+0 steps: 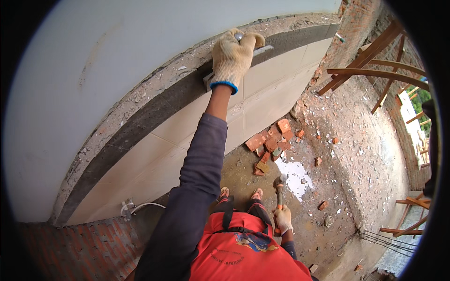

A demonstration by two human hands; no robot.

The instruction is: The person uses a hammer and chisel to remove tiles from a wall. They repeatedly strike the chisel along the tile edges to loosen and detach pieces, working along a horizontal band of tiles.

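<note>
My left hand (232, 59), in a cream knit glove with a blue cuff, is stretched forward to the wall ledge. It is closed around a metal tool (238, 36) whose rounded end shows between thumb and fingers; the rest is hidden by the glove. Under the hand runs a chipped strip of rough mortar (154, 82), bordered by dark grey edging (140, 121) above beige wall tiles (267, 84). Low at my right side, my right hand (283, 218), gloved too, grips a hammer (279, 196) by its orange and grey handle, head pointing away from me.
Broken red bricks (270, 138) and a small bottle (277, 152) lie at the wall's foot. White residue (295, 177) and rubble cover the wet floor. Wooden beams (365, 59) stand at right, rebar rods (388, 242) jut out lower right, and a white hose (147, 204) leaves the wall at left.
</note>
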